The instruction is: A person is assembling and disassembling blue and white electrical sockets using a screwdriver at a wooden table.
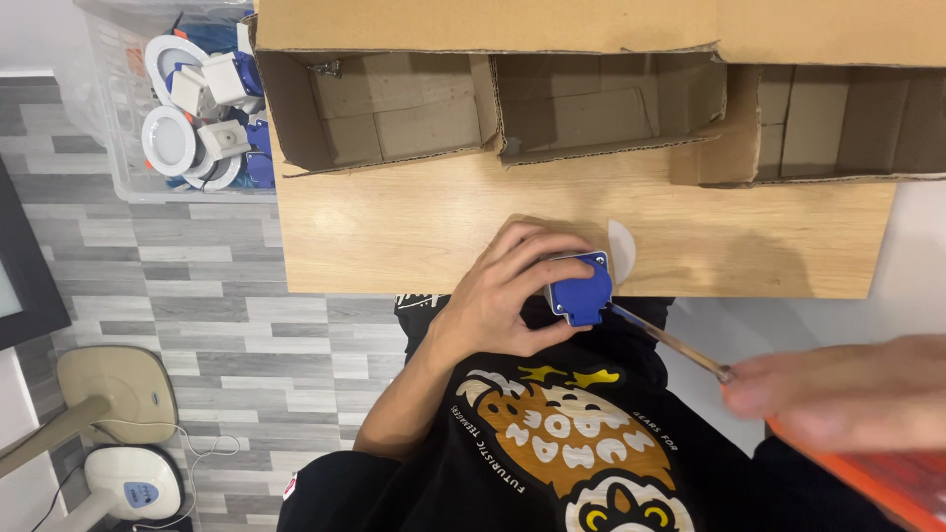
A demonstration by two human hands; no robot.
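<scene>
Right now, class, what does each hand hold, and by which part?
The left hand grips the small blue and white box around its sides. The right hand holds a screwdriver by its orange handle, tip at the box.

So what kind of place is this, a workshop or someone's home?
Probably a small home assembly station. A wooden table carries open cardboard boxes, a clear bin holds white round light fittings, and the left hand holds a blue-capped part against a screwdriver.

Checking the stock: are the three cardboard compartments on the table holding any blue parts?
No: the cardboard compartments show only bare cardboard inside, while the one blue part sits in the left hand.
</scene>
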